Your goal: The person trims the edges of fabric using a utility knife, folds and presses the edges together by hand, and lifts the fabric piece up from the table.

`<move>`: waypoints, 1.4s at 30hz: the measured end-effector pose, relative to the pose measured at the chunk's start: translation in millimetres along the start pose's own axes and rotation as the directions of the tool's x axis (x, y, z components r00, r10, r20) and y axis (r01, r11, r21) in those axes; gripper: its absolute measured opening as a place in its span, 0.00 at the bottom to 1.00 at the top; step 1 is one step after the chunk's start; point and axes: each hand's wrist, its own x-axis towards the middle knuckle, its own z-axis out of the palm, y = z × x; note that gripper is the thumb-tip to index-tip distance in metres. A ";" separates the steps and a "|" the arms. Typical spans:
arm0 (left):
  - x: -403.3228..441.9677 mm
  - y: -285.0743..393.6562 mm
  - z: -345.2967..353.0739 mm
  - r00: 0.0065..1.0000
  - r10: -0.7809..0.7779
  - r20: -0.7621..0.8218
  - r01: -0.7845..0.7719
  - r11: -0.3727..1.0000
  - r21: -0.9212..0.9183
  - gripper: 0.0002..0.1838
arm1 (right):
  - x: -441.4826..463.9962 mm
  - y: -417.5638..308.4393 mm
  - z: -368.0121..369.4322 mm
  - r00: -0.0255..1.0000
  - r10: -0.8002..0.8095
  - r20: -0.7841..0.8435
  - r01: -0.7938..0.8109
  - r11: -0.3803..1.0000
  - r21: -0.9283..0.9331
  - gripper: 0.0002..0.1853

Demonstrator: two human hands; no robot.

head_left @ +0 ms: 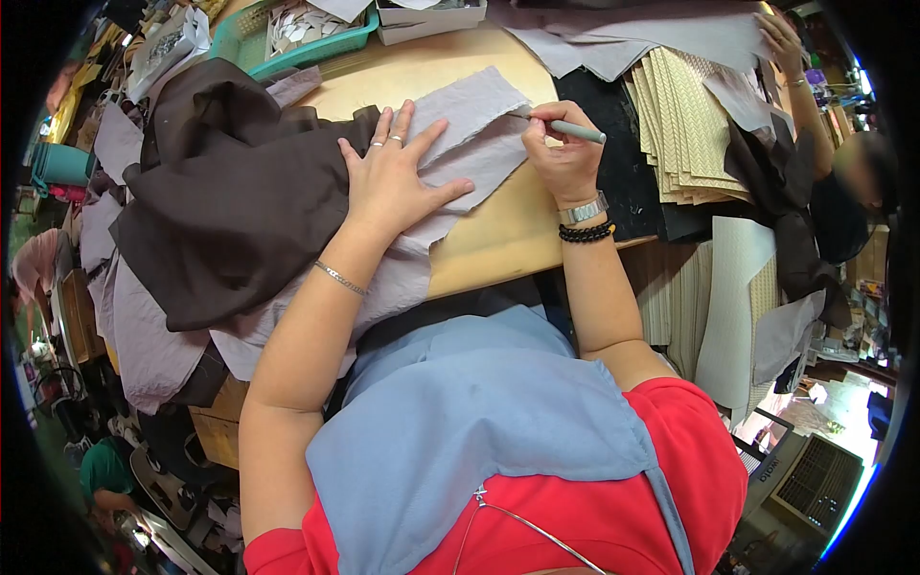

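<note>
My left hand lies spread on a piece of pale mauve fabric, its fingers apart and pressing it against the table. In my right hand is a grey pen, pinched between thumb and fingers. Its tip end points left, at the upper right edge of the pale fabric; whether it touches cannot be made out. Another layer of the same fabric shows beneath and below the top piece. Left of my left hand, a dark brown cloth lies bunched over more of the pale fabric.
A pale wooden table lies under the fabric. Behind stand a turquoise basket of small pieces and a white box. To the right are a stack of woven-textured cream sheets and another person's hand.
</note>
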 end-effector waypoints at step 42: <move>62.1 -23.8 4.8 0.989 0.120 -0.090 -0.124 0.991 -0.043 0.39 | 24.9 -3.6 0.8 0.898 0.299 0.322 -0.182 0.920 -0.346 0.10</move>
